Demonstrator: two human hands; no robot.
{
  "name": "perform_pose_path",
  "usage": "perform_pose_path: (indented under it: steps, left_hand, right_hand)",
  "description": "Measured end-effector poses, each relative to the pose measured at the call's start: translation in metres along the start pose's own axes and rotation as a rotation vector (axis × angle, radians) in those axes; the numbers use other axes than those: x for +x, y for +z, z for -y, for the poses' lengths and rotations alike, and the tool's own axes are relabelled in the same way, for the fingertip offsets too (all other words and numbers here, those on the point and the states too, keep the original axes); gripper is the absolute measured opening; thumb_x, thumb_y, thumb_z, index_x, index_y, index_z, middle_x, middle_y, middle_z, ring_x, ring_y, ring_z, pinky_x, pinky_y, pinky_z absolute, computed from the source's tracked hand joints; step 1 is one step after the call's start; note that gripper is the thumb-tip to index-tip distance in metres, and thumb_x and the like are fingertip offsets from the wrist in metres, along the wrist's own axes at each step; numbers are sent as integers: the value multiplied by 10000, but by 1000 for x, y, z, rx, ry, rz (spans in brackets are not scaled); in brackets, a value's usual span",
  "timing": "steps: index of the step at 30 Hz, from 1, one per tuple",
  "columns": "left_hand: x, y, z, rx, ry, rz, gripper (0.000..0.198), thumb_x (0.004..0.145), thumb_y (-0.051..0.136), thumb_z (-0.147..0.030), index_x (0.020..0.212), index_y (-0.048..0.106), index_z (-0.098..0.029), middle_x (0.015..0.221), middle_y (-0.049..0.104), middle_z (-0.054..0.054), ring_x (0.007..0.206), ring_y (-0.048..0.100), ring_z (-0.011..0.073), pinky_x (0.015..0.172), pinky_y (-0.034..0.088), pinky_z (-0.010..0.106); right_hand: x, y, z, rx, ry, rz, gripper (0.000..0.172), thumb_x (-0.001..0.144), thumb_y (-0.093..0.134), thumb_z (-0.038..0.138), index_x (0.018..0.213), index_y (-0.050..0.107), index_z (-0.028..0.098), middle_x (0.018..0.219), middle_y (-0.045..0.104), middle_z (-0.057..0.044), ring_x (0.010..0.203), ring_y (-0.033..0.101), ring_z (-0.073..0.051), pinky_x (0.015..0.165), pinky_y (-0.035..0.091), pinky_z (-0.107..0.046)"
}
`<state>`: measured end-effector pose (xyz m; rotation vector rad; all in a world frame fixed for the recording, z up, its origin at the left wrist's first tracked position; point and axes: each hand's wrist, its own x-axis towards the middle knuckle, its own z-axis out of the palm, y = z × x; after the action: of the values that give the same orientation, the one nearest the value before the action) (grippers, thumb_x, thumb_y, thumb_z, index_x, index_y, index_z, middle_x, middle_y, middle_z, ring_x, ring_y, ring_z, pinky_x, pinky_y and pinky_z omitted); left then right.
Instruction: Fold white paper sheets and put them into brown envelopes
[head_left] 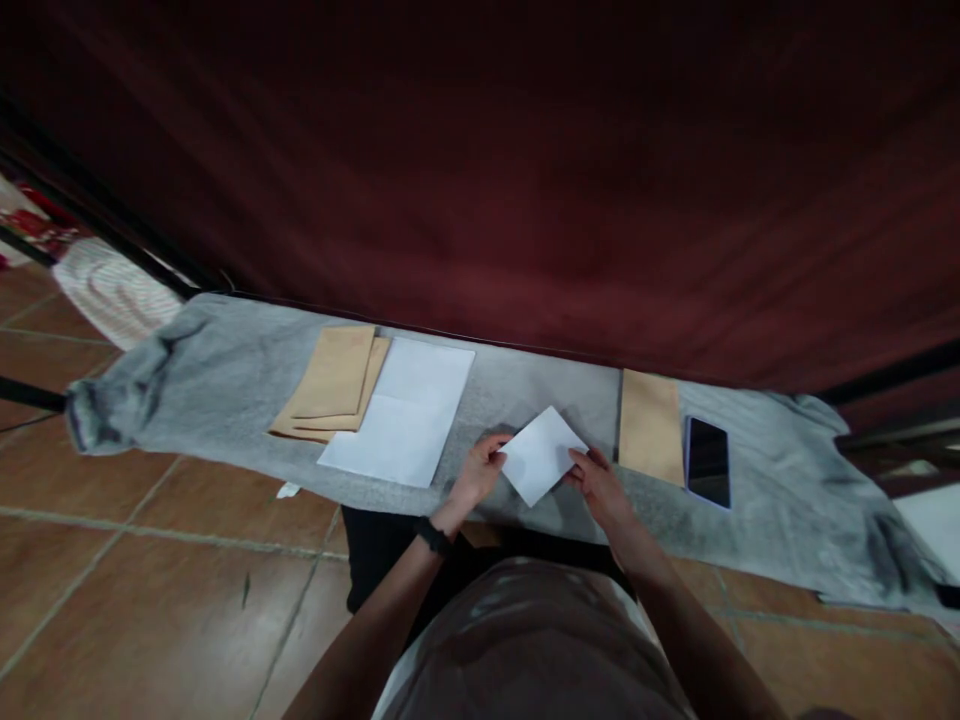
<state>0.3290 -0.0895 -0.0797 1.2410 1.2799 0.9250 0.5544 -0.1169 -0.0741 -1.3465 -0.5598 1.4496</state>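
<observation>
A small white paper rectangle (541, 456), tilted cornerwise, is held between both hands above the grey cloth. My left hand (480, 470) pinches its left corner, with a dark band on that wrist. My right hand (598, 483) grips the right corner, thumb on top and fingers underneath. To the left lie larger white sheets (409, 410), partly under several brown envelopes (335, 372). Another brown envelope (650, 427) lies flat to the right of my right hand, beside a phone (708, 462) with a dark screen.
The grey cloth (225, 400) covers a long narrow surface. A dark red curtain (525, 200) hangs right behind it. Dark metal bars stand at both sides. A white scrap (288, 490) is on the tiled floor (187, 590).
</observation>
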Motion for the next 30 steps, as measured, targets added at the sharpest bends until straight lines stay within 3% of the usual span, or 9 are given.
perform_pose_path:
  steps: [6,9,13,15,18,20,24,27,30]
  left_hand:
    - [18,-11,-12,244,54,-78,310,815,570,-87,1053,737,-194,924,739,38,797,659,173,789,541,318]
    - [22,-7,-17,317,122,-149,356,843,569,-107,1150,713,-216,1068,732,62,893,673,187,884,554,350]
    - [16,6,-17,446,275,-220,405,921,490,-145,1291,639,-212,1289,659,96,1142,647,210,1046,519,398]
    - [7,13,-13,567,351,-194,411,967,455,-185,1350,601,-206,1428,583,110,1327,546,232,1140,449,436]
    - [-10,23,-6,791,432,-53,455,1008,469,-302,1447,517,-191,1585,433,126,1478,382,280,1213,345,509]
    - [-20,28,-2,918,454,28,499,1010,486,-355,1482,477,-192,1615,388,133,1512,322,301,1231,294,545]
    - [-28,32,3,1055,461,63,521,1020,463,-378,1506,446,-191,1616,385,141,1524,296,296,1240,265,543]
    - [-27,31,3,1088,481,60,536,1021,456,-374,1520,425,-182,1625,366,140,1529,282,299,1237,268,538]
    - [-28,26,3,1092,512,61,546,1024,438,-356,1529,403,-153,1622,368,144,1527,288,289,1238,278,519]
  right_hand:
    - [2,-11,5,-337,-19,28,319,617,810,432,821,691,218,728,710,9,615,653,-173,530,547,-278]
    - [1,-9,0,-441,-22,11,254,639,781,417,758,650,233,603,648,41,499,608,-153,455,526,-268]
    - [3,-5,-5,-438,-64,-14,216,667,777,386,737,624,252,593,634,39,471,612,-164,418,521,-280]
    - [5,-6,-6,-435,-65,-13,205,681,773,377,746,620,255,594,631,39,460,606,-164,417,515,-283]
    - [3,-8,-5,-597,-112,2,157,761,710,387,772,620,258,584,627,31,492,614,-175,469,518,-288]
    - [0,-11,-3,-830,-228,-35,148,817,665,389,858,645,248,692,688,-19,619,670,-215,587,551,-326]
    - [-8,-10,2,-1253,-486,-182,356,935,556,394,1203,627,171,1119,708,-189,1029,684,-340,910,523,-482]
    - [-7,4,1,-1385,-674,-70,449,1011,430,367,1376,549,134,1354,614,-219,1278,568,-345,1061,446,-513]
    - [-4,20,-10,-1484,-830,121,487,1032,381,304,1493,468,175,1566,451,-154,1445,414,-308,1157,366,-518]
